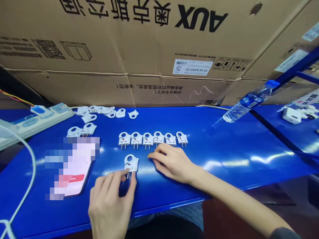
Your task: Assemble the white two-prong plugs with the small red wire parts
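Note:
My left hand (109, 202) pinches the metal prongs of a white plug part (131, 163) lying flat on the blue table (224, 149). My right hand (171, 162) rests on the table with its fingers stretched flat, just below a row of several identical white plug parts (153, 138). It holds nothing. The fingertips of my right hand lie close to the right side of the pinched plug part.
More white plug parts (104, 111) lie scattered at the back left, with two (81, 130) nearer. A phone (74, 179) lies at the left, a power strip (32, 119) with a white cable beyond it. A water bottle (246, 103) lies at the right. Cardboard boxes (149, 46) stand behind.

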`<state>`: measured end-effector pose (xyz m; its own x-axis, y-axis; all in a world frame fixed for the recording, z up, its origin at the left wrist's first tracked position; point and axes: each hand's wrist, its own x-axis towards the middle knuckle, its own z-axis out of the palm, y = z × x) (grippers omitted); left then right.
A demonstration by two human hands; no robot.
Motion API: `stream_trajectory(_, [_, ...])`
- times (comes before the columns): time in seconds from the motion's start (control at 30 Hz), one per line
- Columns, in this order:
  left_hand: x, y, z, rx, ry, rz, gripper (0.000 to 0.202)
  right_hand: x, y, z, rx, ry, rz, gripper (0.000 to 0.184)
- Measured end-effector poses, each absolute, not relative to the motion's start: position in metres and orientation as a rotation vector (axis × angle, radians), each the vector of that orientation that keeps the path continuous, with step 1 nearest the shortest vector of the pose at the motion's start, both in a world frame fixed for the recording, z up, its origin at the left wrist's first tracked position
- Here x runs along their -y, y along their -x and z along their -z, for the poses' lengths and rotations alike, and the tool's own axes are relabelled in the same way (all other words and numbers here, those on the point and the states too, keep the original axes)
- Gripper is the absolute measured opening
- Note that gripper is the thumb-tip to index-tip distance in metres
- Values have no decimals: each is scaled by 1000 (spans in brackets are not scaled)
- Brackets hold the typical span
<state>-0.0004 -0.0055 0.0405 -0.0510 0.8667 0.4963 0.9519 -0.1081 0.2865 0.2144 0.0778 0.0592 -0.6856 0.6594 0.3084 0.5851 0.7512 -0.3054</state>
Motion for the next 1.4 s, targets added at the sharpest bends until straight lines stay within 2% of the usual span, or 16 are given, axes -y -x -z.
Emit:
stream_trajectory(0.23, [-11, 32, -47, 2178, 1894, 704, 30, -77, -215, -55, 2594, 936, -225, 22])
stream_trajectory(0.73, [-29, 44, -59, 2375, 1863, 506, 46, -78, -215, -56, 2589, 934, -207, 19])
stream_trajectory(1.2, [-44, 38, -60, 2273, 1972, 448, 55, -63, -211, -65, 2695, 991, -176, 17])
stream_trajectory(1.4, [-45, 39, -58, 2270, 1968, 478, 56, -22, -198, -53, 2503, 1164, -275, 19])
